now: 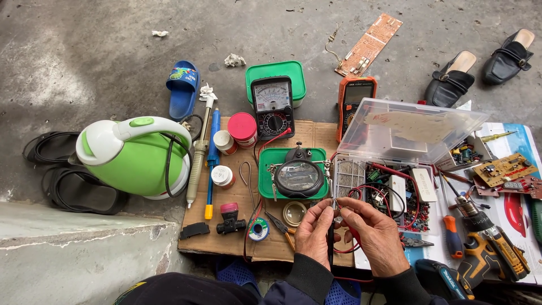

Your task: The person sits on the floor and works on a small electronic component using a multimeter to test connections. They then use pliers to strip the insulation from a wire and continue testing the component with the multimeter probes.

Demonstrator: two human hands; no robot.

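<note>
My left hand (314,232) and my right hand (375,232) meet over the cardboard sheet (226,244), fingertips pinched together on a small metal part (335,204). Red wires (361,195) loop up from under my right hand toward the open parts box (395,195). Just beyond my fingers stands a round magnifier on a green base (296,175). A black analog multimeter (272,106) leans on a green tub behind it. Small pliers (280,226) lie left of my left hand.
A green and white electric kettle (135,155) stands at the left, soldering tools (202,149) beside it. An orange digital multimeter (354,101), a clear lid (412,127), circuit boards (502,169), a cordless drill (480,248), sandals and black shoes (451,82) surround the work spot.
</note>
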